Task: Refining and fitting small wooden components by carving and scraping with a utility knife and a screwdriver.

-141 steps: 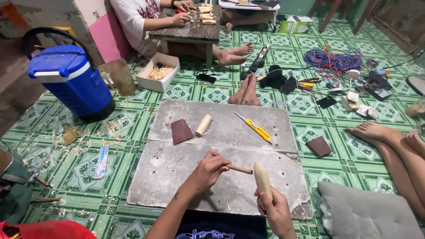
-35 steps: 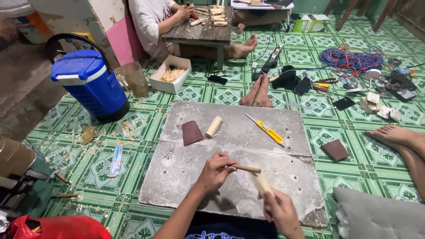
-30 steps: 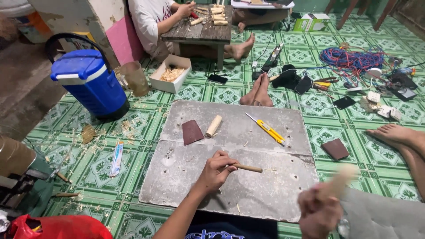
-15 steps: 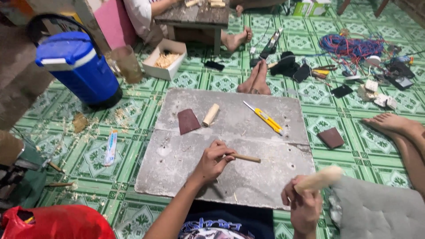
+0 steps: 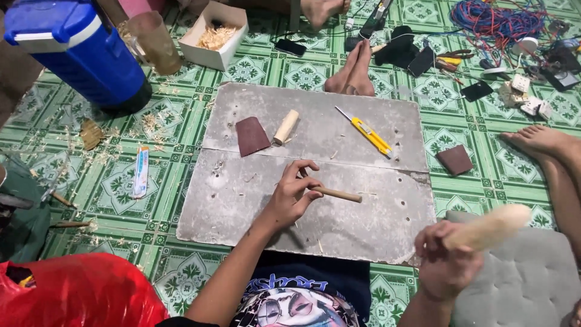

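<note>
Left hand [image 5: 293, 197] pinching stick [image 5: 336, 194] mid-board [image 5: 375, 230], right hand [image 5: 446, 266] off its edge

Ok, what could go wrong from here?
The yellow knife lies loose on the board near a bare foot; a knock could slide it there. The right hand holds the wood piece off the board, over the cushion, so it may drop. The left hand grips the stick only lightly.
</note>
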